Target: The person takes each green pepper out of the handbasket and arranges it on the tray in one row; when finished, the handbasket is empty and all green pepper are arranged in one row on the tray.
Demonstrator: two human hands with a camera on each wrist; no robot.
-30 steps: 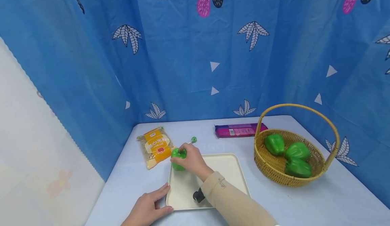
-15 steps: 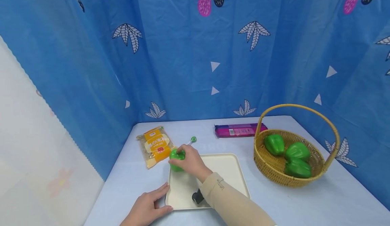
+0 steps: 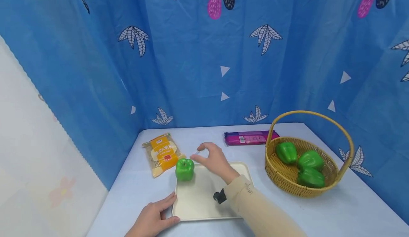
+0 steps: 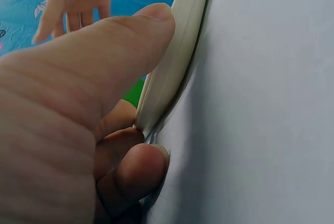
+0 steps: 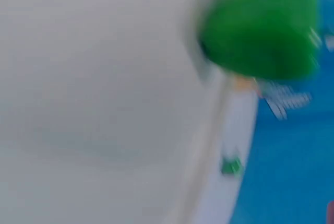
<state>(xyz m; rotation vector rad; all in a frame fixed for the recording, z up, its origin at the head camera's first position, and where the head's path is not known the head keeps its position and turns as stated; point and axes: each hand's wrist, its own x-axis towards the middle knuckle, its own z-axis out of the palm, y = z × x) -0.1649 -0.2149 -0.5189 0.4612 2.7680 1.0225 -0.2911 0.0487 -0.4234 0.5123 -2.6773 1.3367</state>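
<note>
One green pepper stands on the tray just left of the right hand, whose thumb and index gape unclosed about a green-tipped stick, so a careless leftward sweep might topple the pepper, while the left hand rests, thumb spread, against the tray's near corner.

The tray lies on the desk, nearer its left edge than its right. A lone pepper stands at the tray's far left corner; the bag lies behind and left of it. The packet lies near the far edge; by the right edge, the basket holds three peppers.
</note>
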